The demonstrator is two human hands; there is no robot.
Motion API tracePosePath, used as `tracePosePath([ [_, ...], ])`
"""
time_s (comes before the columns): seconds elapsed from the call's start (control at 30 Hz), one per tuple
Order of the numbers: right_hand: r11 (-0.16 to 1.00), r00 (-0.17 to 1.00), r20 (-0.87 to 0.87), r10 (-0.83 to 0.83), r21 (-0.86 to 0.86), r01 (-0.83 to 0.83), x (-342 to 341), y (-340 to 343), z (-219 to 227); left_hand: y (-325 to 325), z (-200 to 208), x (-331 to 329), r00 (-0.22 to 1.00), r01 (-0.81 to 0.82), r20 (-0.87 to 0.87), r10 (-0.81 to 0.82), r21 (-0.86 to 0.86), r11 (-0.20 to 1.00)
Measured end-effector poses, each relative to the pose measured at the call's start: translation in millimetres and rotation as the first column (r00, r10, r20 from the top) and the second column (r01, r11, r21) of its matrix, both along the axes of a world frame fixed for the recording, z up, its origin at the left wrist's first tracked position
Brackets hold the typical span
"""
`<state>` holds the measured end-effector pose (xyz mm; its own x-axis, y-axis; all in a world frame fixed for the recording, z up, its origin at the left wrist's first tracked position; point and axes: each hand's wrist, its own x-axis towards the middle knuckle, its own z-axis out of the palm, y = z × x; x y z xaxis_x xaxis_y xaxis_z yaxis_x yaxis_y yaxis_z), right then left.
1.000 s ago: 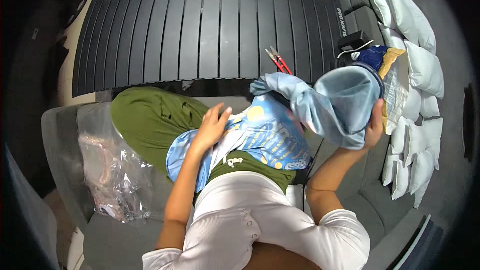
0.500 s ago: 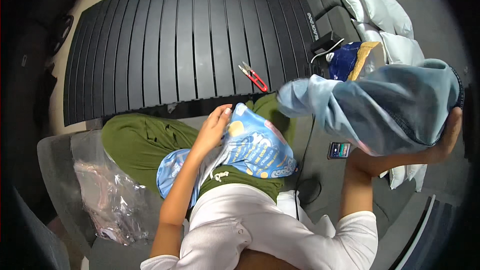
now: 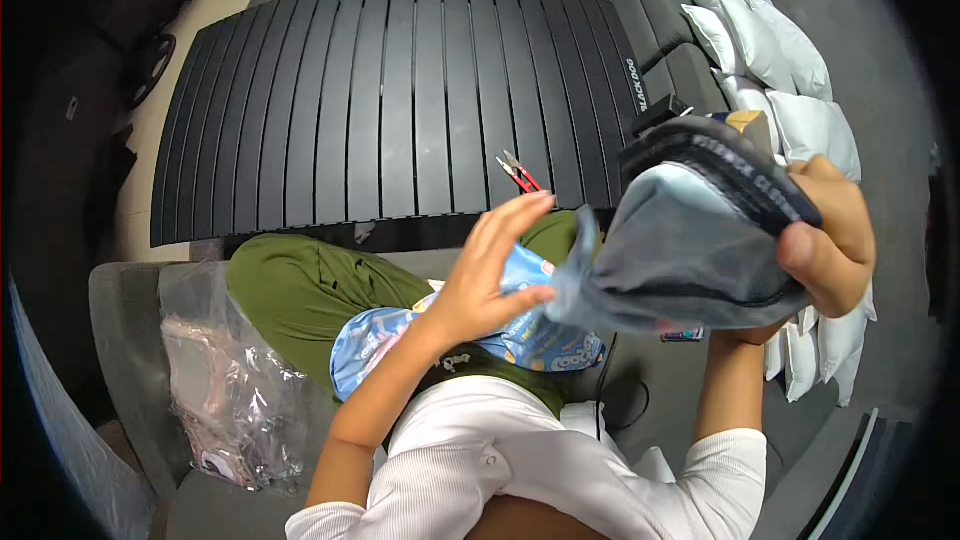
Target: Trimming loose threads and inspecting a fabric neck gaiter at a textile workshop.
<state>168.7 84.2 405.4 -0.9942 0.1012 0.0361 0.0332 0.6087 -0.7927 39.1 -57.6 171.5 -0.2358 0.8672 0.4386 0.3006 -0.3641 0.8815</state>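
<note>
My right hand (image 3: 835,235) grips a blue-grey garment (image 3: 690,240) by its black waistband, thumb over the edge. The garment is raised at the right of my lap, with its waistband up and its body narrowing to a twisted end on the left. Close to that narrow end, my left hand (image 3: 492,275) has its fingers spread and holds nothing. Under my left forearm, a light blue printed cloth (image 3: 375,335) lies across my lap. Red-handled thread snips (image 3: 518,175) rest on the near edge of the table, partly behind my left fingertips.
A black slatted table (image 3: 370,110) stands in front of me. On the grey sofa at left lies a clear plastic bag (image 3: 235,400) with pale contents. White pillows (image 3: 765,35) are piled at right. A phone (image 3: 683,336) and black cable (image 3: 645,400) lie on the seat.
The garment has swung so its waistband now faces up and left, and my right hand has turned with it. My left hand has moved right and up, off the printed cloth, toward the garment.
</note>
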Motion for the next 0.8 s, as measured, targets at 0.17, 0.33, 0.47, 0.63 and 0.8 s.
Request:
tracePosePath([
  [0.17,0.814,0.833,-0.152,-0.531,-0.366,0.452,-3,-14,-23,5,13,-5,0.959,0.238,0.155,-0.239,0.024,0.971],
  [0.33,0.646,0.288,-0.937,-0.200,0.095,0.757,-27,-14,-52,-1,-85,-4,0.732,0.563,0.572,-0.369,-0.203,0.801],
  [0.47,0.560,0.439,-0.874,-0.206,0.263,0.786,-9,0,-68,-25,-64,17,0.736,0.601,0.588,-0.337,-0.338,0.724],
  [0.63,0.572,0.398,-0.834,-0.382,0.125,0.811,4,15,-60,-37,-66,-30,0.794,-0.603,-0.077,0.603,0.028,0.797],
  [0.8,0.448,0.417,-0.165,-0.894,-0.284,0.848,68,81,-111,-98,-34,-52,0.684,-0.552,-0.673,0.282,-0.225,0.803],
])
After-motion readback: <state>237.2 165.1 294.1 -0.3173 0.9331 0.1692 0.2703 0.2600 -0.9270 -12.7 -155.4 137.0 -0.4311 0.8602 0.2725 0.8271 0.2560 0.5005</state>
